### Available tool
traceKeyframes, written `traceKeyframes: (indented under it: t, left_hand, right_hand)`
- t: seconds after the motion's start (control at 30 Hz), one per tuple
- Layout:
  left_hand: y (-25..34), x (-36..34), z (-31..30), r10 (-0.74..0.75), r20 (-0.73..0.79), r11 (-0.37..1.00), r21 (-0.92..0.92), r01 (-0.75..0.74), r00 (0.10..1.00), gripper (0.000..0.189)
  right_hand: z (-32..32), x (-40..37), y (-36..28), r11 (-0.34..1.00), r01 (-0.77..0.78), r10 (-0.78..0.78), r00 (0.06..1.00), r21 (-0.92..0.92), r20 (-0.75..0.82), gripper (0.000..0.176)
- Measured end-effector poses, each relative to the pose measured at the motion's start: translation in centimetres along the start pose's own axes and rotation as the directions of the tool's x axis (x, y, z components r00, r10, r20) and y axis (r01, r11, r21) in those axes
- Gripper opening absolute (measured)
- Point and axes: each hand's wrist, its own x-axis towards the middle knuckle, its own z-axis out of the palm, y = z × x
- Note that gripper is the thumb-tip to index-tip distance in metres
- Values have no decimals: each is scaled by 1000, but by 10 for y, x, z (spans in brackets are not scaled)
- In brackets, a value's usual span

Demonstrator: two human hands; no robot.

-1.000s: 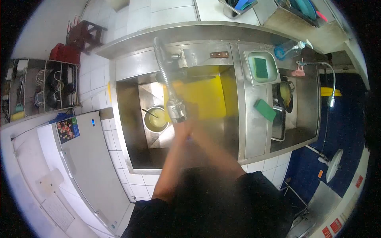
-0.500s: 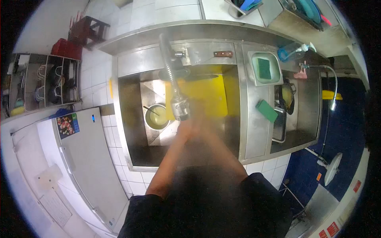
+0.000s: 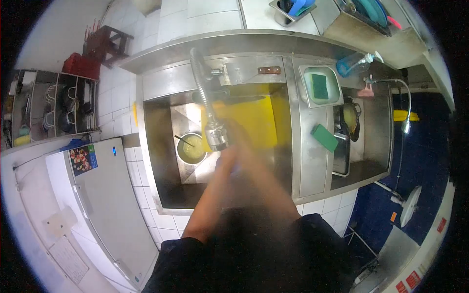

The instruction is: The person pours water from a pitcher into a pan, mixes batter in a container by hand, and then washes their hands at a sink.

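Yellow on grey steel, with touches of green and blue.
The cutting board (image 3: 254, 122) was bright yellow; the sink (image 3: 159, 161), spray head (image 3: 216, 136) and desk (image 3: 312, 166) were dull silver-grey. The pot (image 3: 179, 150) held pale yellow-green liquid. The sponge (image 3: 326, 137) was green, the bottle (image 3: 352, 64) clear blue, the knife handle (image 3: 269, 70) brown, the tiles (image 3: 117, 97) white, the floor (image 3: 425, 156) dark blue, the sleeves (image 3: 254, 254) black.

Spray head (image 3: 215, 136) of the flex tap: silver metal, chunky, hangs nozzle-down w/ a slight tilt, approx mid-sink (image 3: 155, 161). Its coiled hose (image 3: 200, 80) arcs up to the sink's back rim. My left hand (image 3: 225, 161) & right hand (image 3: 243, 141) are pressed together just under/right of it, too blurred to read the grip. Yellow cutting board (image 3: 256, 119) is in the sink's back-right part, its lower edge hidden behind my hands.
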Motion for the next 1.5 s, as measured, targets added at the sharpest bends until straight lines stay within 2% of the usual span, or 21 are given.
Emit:
traceKeyframes:
  t: [0.07,0.13,0.23,0.33,0.43,0.57,0.67,0.77,0.8,0.9,0.93,1.0,1.03,1.1,1.17,1.2,1.23,1.27,1.33,1.43,1.5]
  left_hand:
    - [-6,6,4,84,-88,991,114,-74,992,34]
    - [9,36,-3,9,-71,994,-104,-17,997,34]
    - [28,53,-13,-106,66,932,-341,122,992,34]
    - [6,2,2,116,-116,992,72,-108,986,35]
    - [7,17,3,141,-181,990,47,-134,973,35]
    - [26,57,-16,-132,110,913,-372,165,985,36]
    - [4,11,-31,-142,134,958,-230,170,981,36]
    - [5,-35,-12,-186,111,957,-204,206,976,37]
    - [16,-39,5,-189,103,948,-240,209,977,37]
    - [58,-30,40,-160,59,928,-332,170,985,37]
    - [65,-28,44,-149,41,929,-336,154,988,37]
    - [49,-9,19,-154,3,979,-137,153,988,39]
    - [31,4,0,-179,-35,980,80,181,983,41]
    - [-25,36,-52,-171,-7,879,450,156,985,37]
    - [-37,20,-83,-388,111,881,-247,403,915,35]
    - [-36,12,-85,-370,106,888,-253,385,923,35]
    - [-28,2,-81,-168,103,956,261,136,980,28]
    - [-16,-7,-79,15,193,706,692,-147,981,23]
    - [15,-23,-83,45,350,758,598,-260,936,29]
    - [78,-34,-94,150,603,691,503,-519,784,40]
    - [154,-67,-94,82,653,569,590,-573,753,46]
  right_hand:
    - [-7,2,-2,995,-19,14,999,99,48,46]
    - [2,-20,2,950,211,-190,975,-230,111,43]
    - [8,-34,18,389,552,-548,782,-737,297,38]
    - [-8,6,7,999,31,-30,999,-25,40,33]
    - [1,-10,12,966,164,-146,984,-200,100,29]
    - [-1,-43,19,536,520,-418,848,-666,325,25]
    - [-13,-15,18,930,233,-145,943,-284,299,24]
    - [-12,46,3,979,-177,102,858,103,503,24]
    - [-24,87,18,997,75,-59,910,-23,410,29]
    - [-16,162,24,747,652,-633,757,-127,165,16]
    - [-16,170,7,820,530,-504,848,-215,166,30]
    - [41,146,-25,134,769,-818,442,-626,369,27]
    - [45,150,-33,131,781,-815,435,-611,382,27]
    - [50,170,-60,659,575,-509,816,-485,275,28]
    - [68,166,-78,596,566,-495,817,-570,294,24]
    - [69,163,-86,522,532,-480,830,-667,286,21]
    - [64,185,-87,521,548,-483,821,-655,303,21]
    - [49,229,-85,282,580,-621,718,-764,315,18]
    - [13,293,-85,32,550,-731,582,-834,356,16]
    - [4,268,-113,-265,636,-237,686,-725,688,24]
    - [38,152,-146,-102,623,-167,758,-775,631,29]
